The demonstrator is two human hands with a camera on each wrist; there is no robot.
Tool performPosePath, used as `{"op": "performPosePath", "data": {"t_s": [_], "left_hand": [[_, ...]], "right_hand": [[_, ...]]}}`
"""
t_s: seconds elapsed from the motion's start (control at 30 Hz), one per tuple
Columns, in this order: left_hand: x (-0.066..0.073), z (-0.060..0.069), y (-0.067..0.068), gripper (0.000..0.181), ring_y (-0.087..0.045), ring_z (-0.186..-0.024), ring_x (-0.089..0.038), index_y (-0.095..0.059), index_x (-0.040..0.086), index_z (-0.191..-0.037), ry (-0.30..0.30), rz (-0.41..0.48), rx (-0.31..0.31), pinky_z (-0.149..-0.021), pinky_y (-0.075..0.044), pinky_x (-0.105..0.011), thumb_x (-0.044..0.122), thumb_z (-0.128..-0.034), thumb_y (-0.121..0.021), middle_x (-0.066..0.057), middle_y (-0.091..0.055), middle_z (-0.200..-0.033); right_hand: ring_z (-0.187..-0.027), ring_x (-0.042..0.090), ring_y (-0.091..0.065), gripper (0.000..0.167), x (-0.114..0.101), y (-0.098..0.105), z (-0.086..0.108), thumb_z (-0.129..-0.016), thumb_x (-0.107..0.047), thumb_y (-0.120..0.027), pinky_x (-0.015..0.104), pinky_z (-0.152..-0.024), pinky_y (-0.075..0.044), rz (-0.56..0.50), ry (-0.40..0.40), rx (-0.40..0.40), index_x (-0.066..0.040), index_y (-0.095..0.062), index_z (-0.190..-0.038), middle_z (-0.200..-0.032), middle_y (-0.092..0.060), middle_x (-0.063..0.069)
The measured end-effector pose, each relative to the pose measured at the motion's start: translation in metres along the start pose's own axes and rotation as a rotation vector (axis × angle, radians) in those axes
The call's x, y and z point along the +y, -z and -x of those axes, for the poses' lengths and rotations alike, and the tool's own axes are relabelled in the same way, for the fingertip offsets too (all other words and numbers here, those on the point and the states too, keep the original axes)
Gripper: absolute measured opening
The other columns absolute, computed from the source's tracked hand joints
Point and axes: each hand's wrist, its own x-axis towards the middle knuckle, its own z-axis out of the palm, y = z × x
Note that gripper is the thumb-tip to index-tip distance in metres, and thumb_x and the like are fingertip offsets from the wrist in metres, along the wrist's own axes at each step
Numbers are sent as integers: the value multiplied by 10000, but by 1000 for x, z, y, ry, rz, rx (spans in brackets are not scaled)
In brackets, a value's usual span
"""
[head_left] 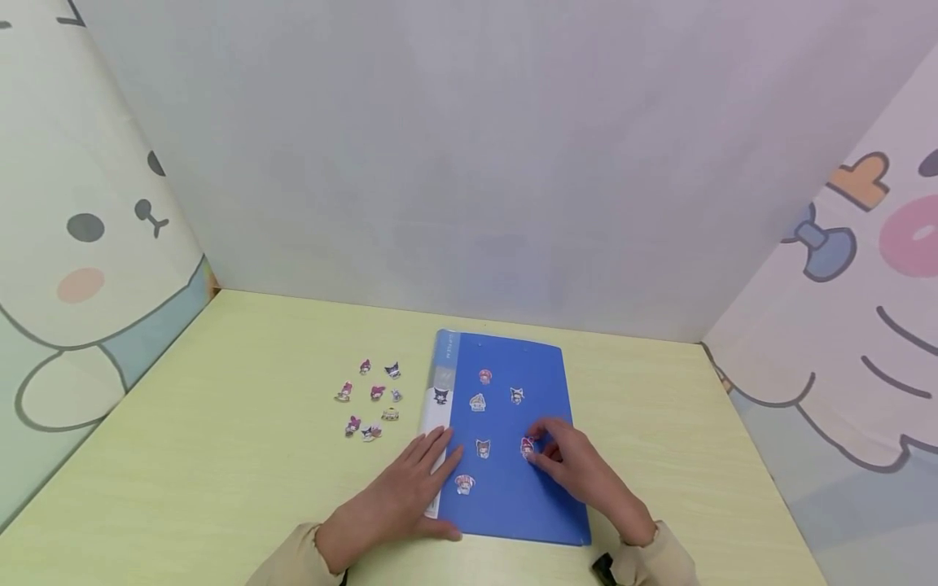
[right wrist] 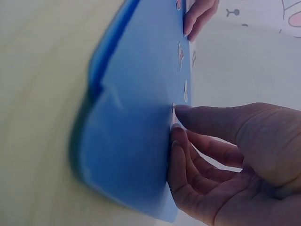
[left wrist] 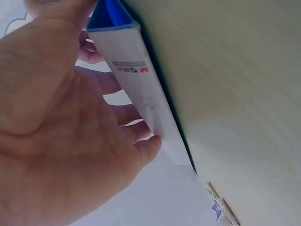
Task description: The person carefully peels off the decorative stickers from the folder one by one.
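Where our right hand (head_left: 579,468) pinches: red sticker (head_left: 526,447) between fingertips.
Left hand (head_left: 399,498): fingers spread on blue folder (head_left: 513,509).

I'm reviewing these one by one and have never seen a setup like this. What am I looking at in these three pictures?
There is no machine here: a person works with two bare hands. The wide picture comes from a camera worn on the head, looking forward and down. The other two come from cameras on the left and right wrists, each close to its own hand.

On the pale yellow table lies a blue folder with cartoon stickers on its cover; loose stickers lie to its left. The left hand rests across the folder's left edge. The right hand pinches a red-and-white sticker at the cover.
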Motion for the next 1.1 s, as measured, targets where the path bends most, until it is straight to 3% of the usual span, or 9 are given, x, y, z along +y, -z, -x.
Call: {"op": "performPosePath", "data": {"t_s": [0.17, 0.47, 0.7, 1.1], "left_hand": [[0, 1, 0, 1014, -347, -1488, -361, -467, 19, -1520, 2, 4, -3, -1189, -322, -472, 741, -836, -663, -226, -363, -1605], [-1, 1, -1, 1018, -342, -1490, -364, -468, 15, -1519, 3, 12, -6, -1191, -318, -473, 744, -835, -660, -231, -360, -1605], [-2, 0, 0, 1013, -329, -1498, -360, -468, 20, -1521, 7, 9, -15, -1196, -308, -468, 741, -836, -661, -230, -349, -1611], [-2, 0, 0, 1009, -331, -1496, -362, -462, 18, -1524, 4, 29, -20, -1196, -308, -474, 725, -837, -679, -225, -352, -1611]], "right_hand": [[-760, 81, -566, 237, 2, -2, -1, -948, -36, -723, 238, -671, -529, -9, 21, 7, -14, -618, -1159, -990, -609, 44], [-763, 67, -563, 153, 6, -4, 0, -946, -43, -727, 228, -679, -534, 29, 58, 33, -69, -661, -1082, -969, -598, 26], [-730, 66, -555, 138, 6, -3, -1, -934, -24, -735, 233, -644, -518, -1, 101, 46, -76, -653, -1032, -951, -591, 40], [-697, 104, -641, 109, 5, -5, -4, -939, 10, -715, 232, -641, -540, -76, 1, 101, -75, -666, -986, -867, -679, 15]]}}
